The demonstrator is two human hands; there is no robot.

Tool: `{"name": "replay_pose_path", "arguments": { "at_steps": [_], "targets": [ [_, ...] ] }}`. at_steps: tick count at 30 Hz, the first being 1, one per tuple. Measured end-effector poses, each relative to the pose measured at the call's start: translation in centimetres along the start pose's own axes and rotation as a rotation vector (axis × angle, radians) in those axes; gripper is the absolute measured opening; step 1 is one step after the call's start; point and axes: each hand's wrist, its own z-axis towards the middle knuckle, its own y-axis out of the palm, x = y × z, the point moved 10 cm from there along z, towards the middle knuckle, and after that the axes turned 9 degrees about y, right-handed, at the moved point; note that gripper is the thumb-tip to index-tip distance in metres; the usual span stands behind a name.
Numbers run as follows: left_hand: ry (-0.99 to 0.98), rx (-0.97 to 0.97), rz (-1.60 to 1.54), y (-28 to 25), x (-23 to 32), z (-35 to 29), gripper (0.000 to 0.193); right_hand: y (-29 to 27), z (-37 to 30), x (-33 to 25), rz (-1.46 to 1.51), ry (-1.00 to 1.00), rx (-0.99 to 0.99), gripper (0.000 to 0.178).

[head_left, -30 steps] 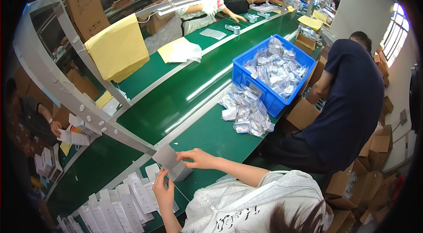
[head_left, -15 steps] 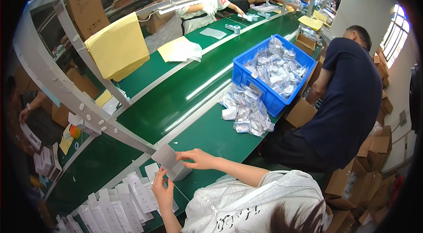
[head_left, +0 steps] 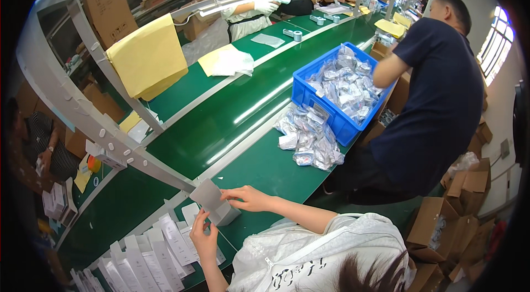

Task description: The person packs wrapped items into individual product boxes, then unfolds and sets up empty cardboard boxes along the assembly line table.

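Observation:
A small white cardboard box (head_left: 210, 195) stands at the near edge of the green bench, its tall flap raised. My right hand (head_left: 247, 198) reaches in from the right, fingertips closed on the flap's right edge. From below, my left hand (head_left: 205, 235) has bent fingers at the box's lower left edge; its thumb stands apart. The inside of the box is hidden from here. Left of my left hand, several slim white boxes (head_left: 144, 261) lean in a row on the bench.
A heap of clear bagged parts (head_left: 310, 137) lies beside a blue bin (head_left: 340, 122) filled with similar bags. A co-worker in a navy shirt (head_left: 436, 104) leans at the bin's right side. The green conveyor (head_left: 221, 121) runs behind a metal post (head_left: 132, 154). Cardboard boxes (head_left: 433, 226) stand lower right.
My hands and the white box stay nearly still. The navy-shirted co-worker has risen, bringing an arm to the bin's edge. Across the conveyor, a gloved person has lifted a pale item off the bench.

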Motion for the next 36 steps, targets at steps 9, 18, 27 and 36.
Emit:
{"name": "replay_pose_path", "arguments": {
  "at_steps": [9, 18, 27, 36],
  "targets": [
    [0.009, -0.005, 0.0, 0.0, 0.3, -0.2, 0.04, -0.4, -0.2, -1.1, -0.033, 0.025, 0.014, 0.024],
    [0.087, -0.002, 0.049, 0.4, 1.3, 0.1, 0.04, -0.4, 0.2, 0.3, 0.045, 0.026, 0.033, 0.026],
    [0.108, -0.002, 0.021, 0.5, 0.9, -0.3, 0.037, -0.4, 0.2, 0.2, 0.053, 0.055, 0.015, 0.028],
    [0.119, -0.015, -0.003, 0.7, 1.3, -0.2, 0.037, -0.5, -0.1, 0.5, 0.005, 0.063, 0.028, 0.032]
  ]
}}
